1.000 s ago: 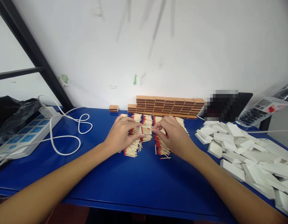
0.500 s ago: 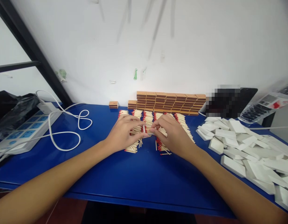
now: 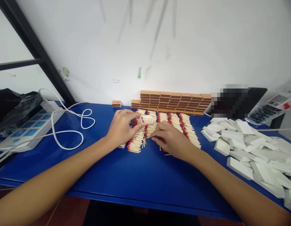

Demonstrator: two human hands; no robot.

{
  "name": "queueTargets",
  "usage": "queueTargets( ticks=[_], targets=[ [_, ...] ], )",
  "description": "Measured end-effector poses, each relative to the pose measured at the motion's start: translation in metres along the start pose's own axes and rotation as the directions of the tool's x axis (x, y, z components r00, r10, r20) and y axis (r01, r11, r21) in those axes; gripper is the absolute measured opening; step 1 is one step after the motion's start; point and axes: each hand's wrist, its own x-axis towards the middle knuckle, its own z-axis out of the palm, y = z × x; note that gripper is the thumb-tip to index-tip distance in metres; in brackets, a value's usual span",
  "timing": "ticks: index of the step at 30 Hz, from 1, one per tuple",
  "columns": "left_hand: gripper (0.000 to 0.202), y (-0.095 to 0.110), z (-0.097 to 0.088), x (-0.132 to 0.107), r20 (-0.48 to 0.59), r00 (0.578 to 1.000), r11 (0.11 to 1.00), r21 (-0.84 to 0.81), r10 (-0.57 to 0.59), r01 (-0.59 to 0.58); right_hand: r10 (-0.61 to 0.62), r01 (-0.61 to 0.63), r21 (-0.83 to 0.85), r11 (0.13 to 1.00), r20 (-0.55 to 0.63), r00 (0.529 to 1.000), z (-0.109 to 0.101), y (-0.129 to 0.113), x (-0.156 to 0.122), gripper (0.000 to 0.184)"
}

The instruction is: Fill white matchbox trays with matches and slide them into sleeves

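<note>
My left hand [image 3: 123, 127] pinches a small white matchbox tray [image 3: 146, 119] between thumb and fingers, with red-headed matches lying inside it. The tray is tilted toward me above rows of loose matches [image 3: 136, 142]. Close by on the right, my right hand [image 3: 170, 136] has its fingers drawn together at the near end of one row. Whatever its fingertips grip is too small to make out. More matches [image 3: 189, 131] lie in rows beyond and under the right hand, their red heads to the left.
Matchbox sleeves [image 3: 173, 102] are stacked along the wall, and a single matchbox [image 3: 116, 104] stands left of them. White trays [image 3: 244, 141] are heaped on the right before a dark tablet-like device [image 3: 256, 100] and a plastic bottle [image 3: 265, 108]. A power strip [image 3: 30, 130] and white cable [image 3: 80, 138] lie left.
The white tray in my left hand has turned so its matches show, and it is higher. My right hand has come away from it, down to the matches.
</note>
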Motion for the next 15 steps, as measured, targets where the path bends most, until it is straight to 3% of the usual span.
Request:
queueTargets(
  ticks=[15],
  targets=[
    [0.038,-0.0041,0.0025,-0.0025,0.025,0.999,0.999,0.018,0.031,-0.032,0.024,-0.029,0.060,0.998,0.085,0.996,-0.0014,0.0013,0.0009,0.014]
  ],
)
